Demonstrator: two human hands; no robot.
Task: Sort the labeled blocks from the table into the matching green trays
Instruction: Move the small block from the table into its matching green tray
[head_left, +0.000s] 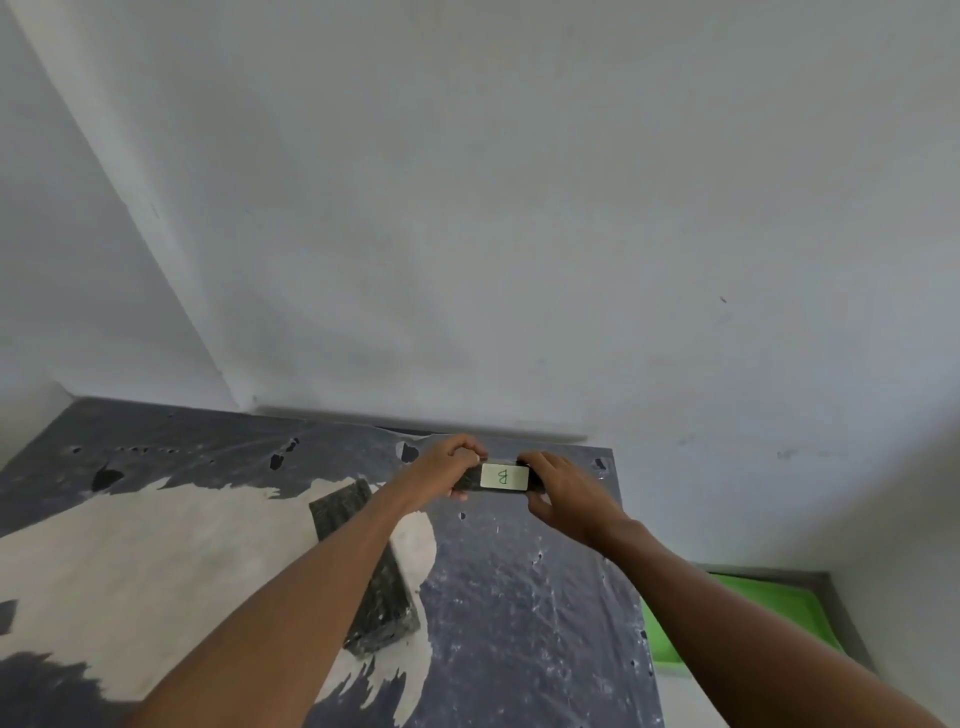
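A dark block (503, 477) with a white label on top, marked with a green letter that looks like a B seen sideways, is near the table's far edge. My left hand (444, 470) grips its left end and my right hand (563, 496) grips its right end. Whether the block rests on the table or is lifted I cannot tell. A second, longer dark block (363, 561) lies on the table under my left forearm, its label not visible. A green tray (779, 605) sits lower down to the right of the table, partly hidden by my right arm.
The table (519, 597) has a worn dark cover with pale bare patches and small holes. White walls stand close behind it and to the left, meeting in a corner. The table's right edge drops off toward the tray.
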